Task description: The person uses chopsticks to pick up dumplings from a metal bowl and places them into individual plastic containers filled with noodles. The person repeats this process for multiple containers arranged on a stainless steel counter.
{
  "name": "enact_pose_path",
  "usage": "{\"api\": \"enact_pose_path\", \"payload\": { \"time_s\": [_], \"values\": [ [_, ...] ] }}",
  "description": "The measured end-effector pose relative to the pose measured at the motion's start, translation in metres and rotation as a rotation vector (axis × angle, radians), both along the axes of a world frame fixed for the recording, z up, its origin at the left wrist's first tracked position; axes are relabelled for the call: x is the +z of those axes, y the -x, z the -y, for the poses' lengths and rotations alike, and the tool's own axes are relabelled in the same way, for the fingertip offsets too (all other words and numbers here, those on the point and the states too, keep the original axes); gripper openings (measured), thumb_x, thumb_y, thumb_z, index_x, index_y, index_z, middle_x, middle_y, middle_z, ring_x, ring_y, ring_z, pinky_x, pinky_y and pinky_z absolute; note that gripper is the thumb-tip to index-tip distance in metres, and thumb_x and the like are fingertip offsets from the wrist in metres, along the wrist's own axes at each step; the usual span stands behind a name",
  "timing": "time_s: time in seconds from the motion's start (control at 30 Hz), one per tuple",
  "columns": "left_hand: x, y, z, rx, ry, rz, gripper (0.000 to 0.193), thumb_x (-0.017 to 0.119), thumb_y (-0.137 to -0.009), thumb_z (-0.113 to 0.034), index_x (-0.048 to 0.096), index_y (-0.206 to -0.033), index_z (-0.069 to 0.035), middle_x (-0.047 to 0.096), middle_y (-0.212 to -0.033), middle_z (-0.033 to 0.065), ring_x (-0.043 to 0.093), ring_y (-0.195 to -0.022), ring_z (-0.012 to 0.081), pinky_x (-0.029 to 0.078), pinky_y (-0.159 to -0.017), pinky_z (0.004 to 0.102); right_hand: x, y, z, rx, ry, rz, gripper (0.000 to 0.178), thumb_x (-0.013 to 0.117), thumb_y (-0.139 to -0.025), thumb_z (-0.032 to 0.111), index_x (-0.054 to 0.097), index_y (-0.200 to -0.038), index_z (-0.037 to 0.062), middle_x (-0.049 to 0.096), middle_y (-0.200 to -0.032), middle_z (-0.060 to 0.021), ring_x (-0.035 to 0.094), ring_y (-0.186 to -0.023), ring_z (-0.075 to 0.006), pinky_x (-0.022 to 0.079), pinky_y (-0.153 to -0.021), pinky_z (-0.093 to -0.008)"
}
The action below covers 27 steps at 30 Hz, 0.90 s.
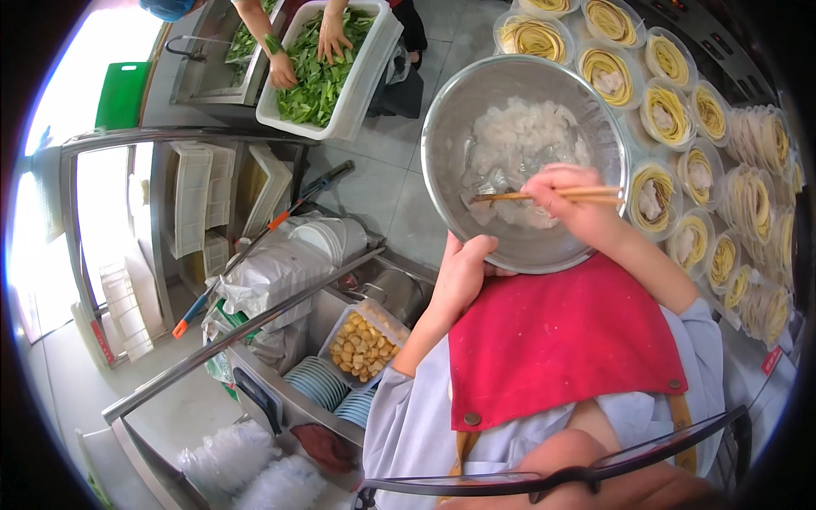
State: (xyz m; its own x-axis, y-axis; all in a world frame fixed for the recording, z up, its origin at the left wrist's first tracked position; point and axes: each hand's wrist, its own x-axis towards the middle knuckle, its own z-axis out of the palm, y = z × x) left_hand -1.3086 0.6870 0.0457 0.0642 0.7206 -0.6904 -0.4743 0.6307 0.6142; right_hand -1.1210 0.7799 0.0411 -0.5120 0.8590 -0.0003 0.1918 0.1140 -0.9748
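Observation:
In front of my red apron I have a large steel bowl (pixel 442 161) holding pale, wet, translucent pieces (pixel 527 136) that look like raw meat or seafood; I cannot tell which. My left hand (pixel 463 270) grips the bowl's near left rim, thumb on the outside edge and fingers partly hidden beneath. Over the bowl, my right hand (pixel 571 197) is closed around a pair of wooden chopsticks (pixel 599 194). Their tips point left and reach the pale pieces. To the right stand several clear round tubs of yellow noodles (pixel 667 115), some with a pale piece on top.
At the upper left another person's hands (pixel 333 38) are in leafy greens (pixel 316 89) inside a white basket (pixel 272 119). Left of me a metal rail (pixel 255 323) borders a shelf with stacked blue-rimmed plates (pixel 314 382) and a tub of golden cubes (pixel 364 344). Stacked noodle tubs (pixel 752 204) stand far right.

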Motion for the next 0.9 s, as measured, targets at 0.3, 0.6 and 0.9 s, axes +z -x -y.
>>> {"api": "enact_pose_path", "payload": {
  "time_s": [0.3,0.6,0.9],
  "values": [
    [0.001,-0.001,-0.002,0.023,0.020,-0.042,0.060,0.046,-0.084,-0.005,0.024,-0.139,-0.005,0.053,-0.118,0.0156,0.064,-0.088,0.0240,0.057,-0.065,0.0329,-0.024,-0.010,-0.022,-0.214,0.885,-0.531,0.027,0.057,-0.096,0.026,0.065,-0.093,0.0005,0.063,-0.068,-0.0047,0.047,-0.049,-0.0037,0.037,-0.046,-0.0170],
    [-0.010,0.015,0.013,0.281,0.088,-0.050,0.042,0.047,-0.083,-0.005,0.046,-0.123,0.008,0.062,-0.104,0.0194,0.067,-0.079,0.0263,0.058,-0.058,0.0329,0.003,-0.050,-0.049,-0.200,0.710,-0.861,0.029,0.052,-0.099,0.027,0.065,-0.093,0.0009,0.060,-0.063,-0.0025,0.042,-0.047,-0.0030,0.031,-0.044,-0.0183],
    [-0.017,0.056,0.052,0.581,0.036,-0.218,0.025,0.049,-0.083,-0.006,0.056,-0.101,0.010,0.067,-0.085,0.0168,0.068,-0.065,0.0249,0.059,-0.055,0.0320,-0.083,-0.071,-0.093,-0.469,0.222,-0.216,0.026,0.059,-0.095,0.025,0.067,-0.096,0.0006,0.064,-0.075,-0.0038,0.051,-0.059,-0.0044,0.041,-0.052,-0.0191]
  ]
}}
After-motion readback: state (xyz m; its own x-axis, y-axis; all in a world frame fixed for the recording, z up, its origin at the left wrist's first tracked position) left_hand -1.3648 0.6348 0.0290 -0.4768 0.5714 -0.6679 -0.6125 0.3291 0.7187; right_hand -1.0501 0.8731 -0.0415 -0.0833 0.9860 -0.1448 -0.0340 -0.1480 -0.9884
